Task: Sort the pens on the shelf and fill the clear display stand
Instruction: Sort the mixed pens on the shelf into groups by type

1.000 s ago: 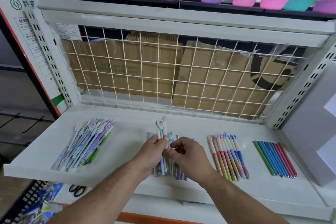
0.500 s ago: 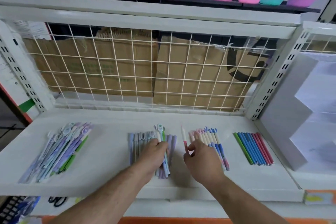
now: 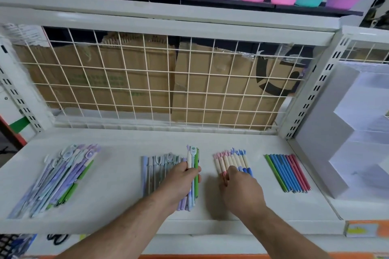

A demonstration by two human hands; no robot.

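Sorting looked well on: four groups lay on the shelf (image 3: 117, 174). My left hand (image 3: 181, 176) gripped a few pens (image 3: 192, 162); my right hand (image 3: 240, 187) touched the pink-and-blue row (image 3: 233, 161), its grasp unclear. The display stand (image 3: 324, 136) looked unfilled.

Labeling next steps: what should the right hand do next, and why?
Probably let go of the pink pen so it lies in the pink-and-blue row: the right hand holds it at the row's left edge, and the left hand grips more pens to sort.

Left hand (image 3: 180, 177) grips, right hand (image 3: 240, 190) pinches, both forearms extended.
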